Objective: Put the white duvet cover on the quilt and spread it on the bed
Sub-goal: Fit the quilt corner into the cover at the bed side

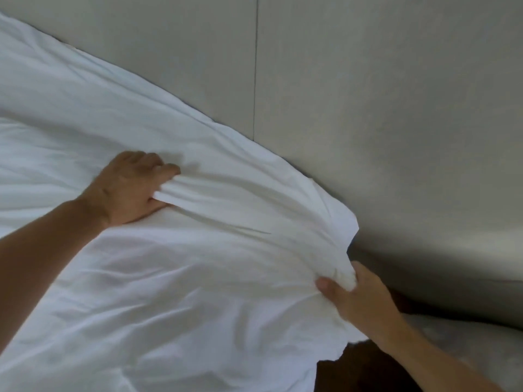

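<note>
Now left hand (128,188) bunched soft cover (169,264); right hand (348,292), at 4 o'clock, clenched its limp corner, best hold.

The duvet cover (141,278) under me was plain white, with no print, only soft bluish-grey shading in its creases. Where I bunched it near its right corner it looked faintly cream. The wall (396,108) on the far side was a flat pale grey-beige, crossed by one thin dark vertical line. At the near right, a patch beneath the cover's edge was dark brown.
</note>
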